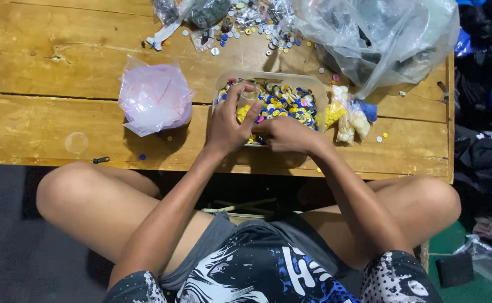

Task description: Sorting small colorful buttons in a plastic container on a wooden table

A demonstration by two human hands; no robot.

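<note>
A clear plastic tub [308, 79] full of mixed coloured buttons sits near the front of a low wooden table [60, 112]. My left hand [229, 120] holds a small clear bag [247, 101] with yellow buttons inside, upright over the tub's left end. My right hand [285, 134] rests at the tub's front rim with its fingers curled toward the bag's bottom; whether it pinches a button is hidden.
A bundle of pinkish clear bags [155, 96] lies left of the tub. Small filled bags of yellow and cream buttons [350, 115] lie to its right. Loose buttons [251, 28] and a big crumpled plastic bag [381, 33] are at the back. My bare knees flank the table.
</note>
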